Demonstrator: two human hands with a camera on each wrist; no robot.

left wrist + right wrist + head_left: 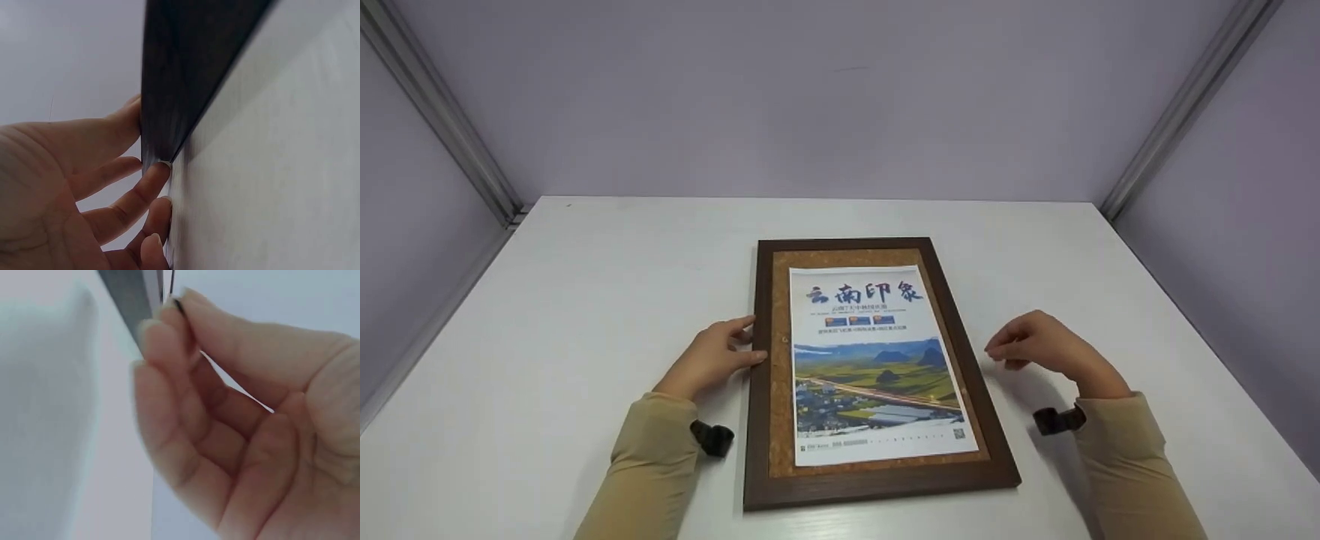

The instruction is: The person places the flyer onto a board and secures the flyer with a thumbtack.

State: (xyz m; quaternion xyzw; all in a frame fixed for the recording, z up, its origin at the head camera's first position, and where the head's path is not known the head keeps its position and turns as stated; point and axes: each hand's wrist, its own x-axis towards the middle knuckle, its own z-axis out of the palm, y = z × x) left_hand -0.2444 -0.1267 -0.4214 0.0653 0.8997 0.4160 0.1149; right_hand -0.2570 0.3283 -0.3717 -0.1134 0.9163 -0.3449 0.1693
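Observation:
A brown picture frame (pixel 883 487) with a cork backing (pixel 840 259) lies flat on the white table. On the cork sits a landscape poster (pixel 877 375) with large Chinese characters. My left hand (pixel 711 358) grips the frame's left side, its thumb on top of the rim. In the left wrist view the fingertips (pixel 164 165) press at the frame's lower edge, against the table. Just off the frame's right side, my right hand (pixel 1039 345) has thumb and index finger pinched together, other fingers curled. A small dark sliver (pixel 179 307) shows between the tips; I cannot tell what it is.
Pale walls (pixel 840 97) enclose the table (pixel 607 277) at the back and both sides, with metal posts (pixel 1192 105) at the corners. Each wrist carries a black camera (pixel 712 438) beside the sleeve.

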